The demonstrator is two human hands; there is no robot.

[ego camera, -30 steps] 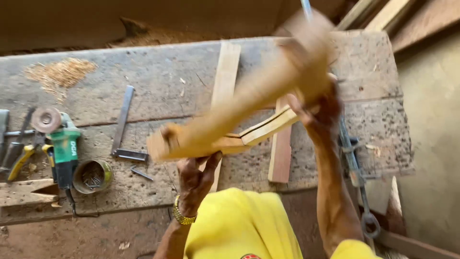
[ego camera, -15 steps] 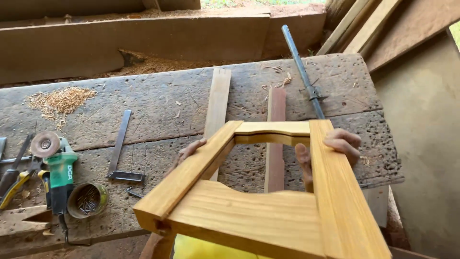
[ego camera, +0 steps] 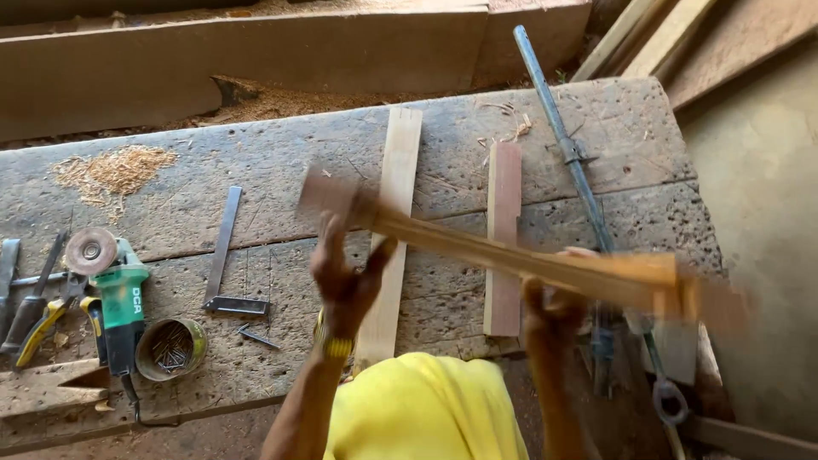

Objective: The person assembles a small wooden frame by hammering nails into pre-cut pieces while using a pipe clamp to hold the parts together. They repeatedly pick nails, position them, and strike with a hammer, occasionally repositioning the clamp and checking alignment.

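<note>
I hold a light wooden frame [ego camera: 520,260] edge-on above the workbench [ego camera: 281,162]; it is blurred by motion and stretches from upper left to lower right. My left hand [ego camera: 345,277], with a yellow band at the wrist, grips its left part. My right hand [ego camera: 554,298] grips its underside near the right end. Under the frame two wooden slats lie on the bench, a pale one [ego camera: 394,204] and a reddish one [ego camera: 503,213].
A green angle grinder [ego camera: 115,294], pliers [ego camera: 38,319], a tin of nails [ego camera: 169,347] and a steel square [ego camera: 223,255] lie at the bench's left. A sawdust heap [ego camera: 111,170] sits far left. A long bar clamp [ego camera: 567,145] runs along the right.
The frame was facing me, showing its open rectangle; it has swung to edge-on and lies lower across the bench. Both hands kept hold of it.
</note>
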